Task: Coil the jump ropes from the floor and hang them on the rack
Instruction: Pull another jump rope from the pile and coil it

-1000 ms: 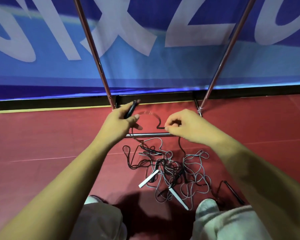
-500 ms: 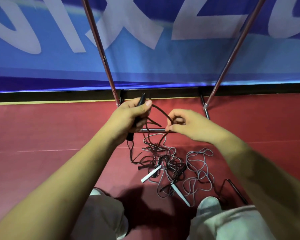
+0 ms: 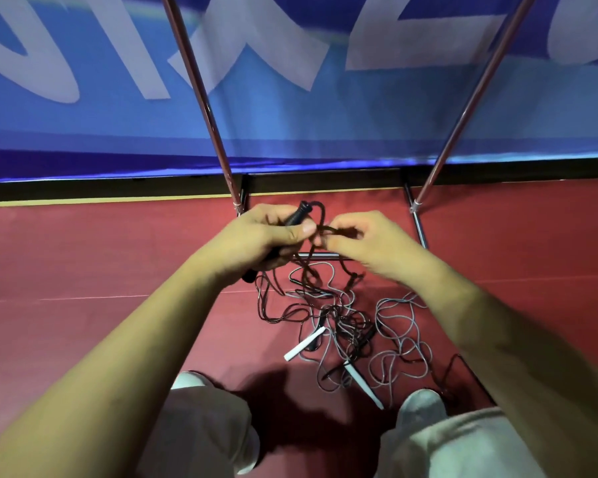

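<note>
My left hand (image 3: 261, 238) grips the black handle (image 3: 296, 215) of a black jump rope, thumb laid over it. Close beside it, my right hand (image 3: 363, 238) pinches a loop of that rope's black cord (image 3: 321, 219). From both hands the cord drops to a tangle of jump ropes (image 3: 339, 319) on the red floor, black and grey cords mixed. Two white handles (image 3: 304, 343) (image 3: 363, 386) lie in the tangle. The rack's two slanted metal poles (image 3: 201, 94) (image 3: 477, 91) rise behind my hands, and its low crossbar (image 3: 316, 256) lies just under them.
A blue banner with large white letters (image 3: 290, 108) hangs behind the rack. Another black handle (image 3: 477, 384) lies on the floor at the right. My knees in light trousers (image 3: 201, 429) and a light shoe (image 3: 420, 403) are at the bottom.
My hands have come closer together. The left hand turned the black handle and drew in cord; the right hand brought a loop up against it.
</note>
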Demonstrator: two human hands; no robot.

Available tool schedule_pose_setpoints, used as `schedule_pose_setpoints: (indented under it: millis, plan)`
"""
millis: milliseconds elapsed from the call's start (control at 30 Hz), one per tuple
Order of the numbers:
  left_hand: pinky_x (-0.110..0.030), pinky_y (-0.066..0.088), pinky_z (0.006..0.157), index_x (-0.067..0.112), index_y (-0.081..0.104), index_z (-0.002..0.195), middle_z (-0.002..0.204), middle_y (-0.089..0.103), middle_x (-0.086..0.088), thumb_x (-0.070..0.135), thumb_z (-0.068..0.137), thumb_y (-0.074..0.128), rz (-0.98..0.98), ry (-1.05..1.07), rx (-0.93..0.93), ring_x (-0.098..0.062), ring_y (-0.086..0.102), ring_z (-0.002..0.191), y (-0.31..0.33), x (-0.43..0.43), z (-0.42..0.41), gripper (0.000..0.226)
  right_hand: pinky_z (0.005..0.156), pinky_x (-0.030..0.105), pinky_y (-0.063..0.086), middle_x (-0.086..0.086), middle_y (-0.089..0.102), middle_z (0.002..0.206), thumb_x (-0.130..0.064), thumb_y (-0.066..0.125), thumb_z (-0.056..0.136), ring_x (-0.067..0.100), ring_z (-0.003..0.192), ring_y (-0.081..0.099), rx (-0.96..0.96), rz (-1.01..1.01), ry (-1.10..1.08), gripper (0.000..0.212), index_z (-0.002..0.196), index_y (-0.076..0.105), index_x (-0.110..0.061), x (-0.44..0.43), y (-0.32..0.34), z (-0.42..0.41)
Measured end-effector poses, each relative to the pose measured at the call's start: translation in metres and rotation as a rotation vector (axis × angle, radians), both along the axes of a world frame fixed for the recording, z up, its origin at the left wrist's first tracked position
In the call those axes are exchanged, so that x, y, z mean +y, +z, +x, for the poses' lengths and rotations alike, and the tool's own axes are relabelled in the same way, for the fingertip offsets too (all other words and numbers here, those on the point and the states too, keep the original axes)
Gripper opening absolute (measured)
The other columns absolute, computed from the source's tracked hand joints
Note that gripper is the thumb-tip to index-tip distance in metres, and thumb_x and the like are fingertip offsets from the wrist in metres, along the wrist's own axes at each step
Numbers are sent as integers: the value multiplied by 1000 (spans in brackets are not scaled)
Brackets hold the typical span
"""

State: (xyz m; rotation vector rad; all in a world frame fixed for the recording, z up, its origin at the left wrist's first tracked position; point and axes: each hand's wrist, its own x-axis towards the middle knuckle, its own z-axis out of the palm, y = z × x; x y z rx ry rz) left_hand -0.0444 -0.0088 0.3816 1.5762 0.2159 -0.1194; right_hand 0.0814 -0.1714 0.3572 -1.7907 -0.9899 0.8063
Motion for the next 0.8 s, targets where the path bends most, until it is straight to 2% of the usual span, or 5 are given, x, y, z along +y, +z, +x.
schedule_pose_setpoints:
  millis: [200,367,467,567,800]
  plan:
    - [-19,12,40,14,62,79,57,31,1,23,94,57,-86,209,-43,-10,26,40,-3,16,-3,19,82,39,55,11,73,79,-5,61,93,27,77,69,276,-46,90,9,85,65,-5,-2,-17,0]
    - [-20,13,37,16,52,79,58,35,6,22,100,49,-401,629,-121,-8,28,41,3,38,1,22,76,37,51,-6,73,76,-17,60,92,23,76,66,-179,-555,317,24,72,67,-27,-14,-46,21]
    - [-20,31,43,17,69,102,70,58,9,18,98,56,193,741,39,-7,48,49,-5,46,2,13,75,37,51,-1,70,69,-9,54,97,19,71,69,-147,-432,79,24,79,67,-19,-17,-50,31]
    - [-5,40,50,22,66,120,91,67,6,11,97,57,611,645,131,3,64,54,-12,37,4,27,61,37,49,-3,57,51,-15,56,98,18,49,61,-63,-227,-75,15,90,66,-7,-13,-34,32]
    - [-17,26,37,14,65,108,88,73,3,25,101,54,195,86,146,-20,61,53,-18,-2,7,17,43,13,29,-10,47,43,-15,62,94,3,42,35,13,-54,22,12,99,73,-11,-1,1,5]
